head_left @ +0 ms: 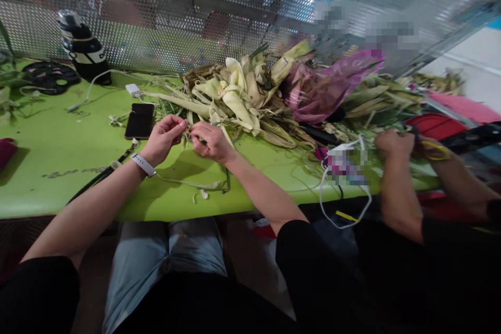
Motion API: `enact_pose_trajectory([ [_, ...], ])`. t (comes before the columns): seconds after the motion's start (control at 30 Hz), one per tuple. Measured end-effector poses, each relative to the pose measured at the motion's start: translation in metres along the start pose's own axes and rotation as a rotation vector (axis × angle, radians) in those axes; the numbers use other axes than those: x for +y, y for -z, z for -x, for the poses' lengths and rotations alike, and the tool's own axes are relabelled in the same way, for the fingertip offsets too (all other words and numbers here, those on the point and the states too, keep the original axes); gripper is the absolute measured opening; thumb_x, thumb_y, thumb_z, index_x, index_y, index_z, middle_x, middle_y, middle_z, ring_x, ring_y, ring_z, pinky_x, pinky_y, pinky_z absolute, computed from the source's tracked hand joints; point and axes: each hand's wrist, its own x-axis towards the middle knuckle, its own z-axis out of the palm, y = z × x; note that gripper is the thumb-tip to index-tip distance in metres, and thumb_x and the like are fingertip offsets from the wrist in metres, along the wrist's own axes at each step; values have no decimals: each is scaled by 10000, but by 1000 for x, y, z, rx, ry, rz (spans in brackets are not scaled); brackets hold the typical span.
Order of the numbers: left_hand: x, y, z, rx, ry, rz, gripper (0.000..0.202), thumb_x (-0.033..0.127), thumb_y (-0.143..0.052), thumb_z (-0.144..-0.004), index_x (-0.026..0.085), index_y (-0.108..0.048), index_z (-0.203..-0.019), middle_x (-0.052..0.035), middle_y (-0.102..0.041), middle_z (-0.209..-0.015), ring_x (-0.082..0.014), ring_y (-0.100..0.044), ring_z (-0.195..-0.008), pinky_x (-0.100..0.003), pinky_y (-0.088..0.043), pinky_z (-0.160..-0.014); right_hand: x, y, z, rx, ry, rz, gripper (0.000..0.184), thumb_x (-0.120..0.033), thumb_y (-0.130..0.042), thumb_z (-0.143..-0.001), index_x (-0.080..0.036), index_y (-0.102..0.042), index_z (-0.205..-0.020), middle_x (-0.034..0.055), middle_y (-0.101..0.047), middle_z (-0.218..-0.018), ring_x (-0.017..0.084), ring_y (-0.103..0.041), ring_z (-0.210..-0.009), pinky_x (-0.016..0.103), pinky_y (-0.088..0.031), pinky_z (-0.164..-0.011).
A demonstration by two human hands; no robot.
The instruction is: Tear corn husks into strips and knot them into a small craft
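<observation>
My left hand, with a white band on its wrist, is closed, fingertips pinched together. Close beside it, my right hand is closed too, its fingers bent in a pinch. Between the fingertips is a thin, pale plant strip, small and partly hidden by the fingers. Below my hands a longer narrow strip lies curved on the green table, with small scraps near it. Just behind my hands is a heap of pale and brown corn husks. A dark phone lies to the left of my left hand.
A dark bottle stands at the back left beside a black, holed disc. A white charger and cable lie nearby. A purple plastic bag sits on the husks. At right, another person's hands work. Perforated metal sheeting rises behind.
</observation>
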Motion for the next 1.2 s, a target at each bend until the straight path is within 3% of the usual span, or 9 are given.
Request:
enact_pose_trajectory([
  [0.17, 6, 5, -2, -102, 75, 67, 325, 378, -868, -676, 175, -633, -773, 53, -493, -556, -47, -400, -444, -190, -305, -431, 0, -1, 0, 100, -36, -44, 206, -264, -382, -982, -191, -554, -897, 90, -646, -917, 180, -602, -878, 317, -491, -823],
  [0.33, 8, 8, 0, -154, 174, -39, 339, 446, -824, -725, 170, -653, -824, 19, -565, -551, -79, -511, -450, -189, -366, -416, 1, 5, 0, -11, -56, 177, 271, -300, -352, -1016, -191, -580, -919, 83, -648, -892, 179, -584, -797, 292, -429, -701],
  [0.47, 6, 12, -2, -169, 138, -180, 343, 436, -829, -727, 177, -637, -847, -7, -635, -564, -104, -589, -460, -187, -417, -421, 4, 6, 0, -92, -64, 298, 318, -307, -330, -1031, -179, -599, -920, 66, -652, -850, 161, -545, -687, 293, -351, -618],
  [0.63, 8, 14, -3, -214, 124, -242, 364, 456, -802, -751, 193, -608, -910, -50, -724, -695, -161, -705, -580, -189, -473, -435, 6, 5, -1, -85, -53, 359, 323, -304, -328, -1029, -170, -598, -913, 72, -668, -853, 152, -536, -646, 293, -320, -592],
  [0.93, 11, 7, 0, -155, 80, -291, 263, 299, -804, -723, 157, -626, -856, -59, -714, -616, -180, -704, -532, -247, -566, -495, 5, 4, 0, -119, -33, 342, 338, -319, -319, -1039, -163, -602, -937, 79, -672, -870, 154, -537, -663, 294, -321, -597],
  [1.2, 4, 13, 1, -84, -103, -542, 178, 180, -730, -698, 138, -640, -845, -41, -706, -590, -180, -715, -552, -217, -549, -504, 1, 1, -1, -117, -115, 343, 342, -323, -314, -1037, -161, -589, -915, 89, -666, -852, 173, -566, -705, 303, -349, -652],
])
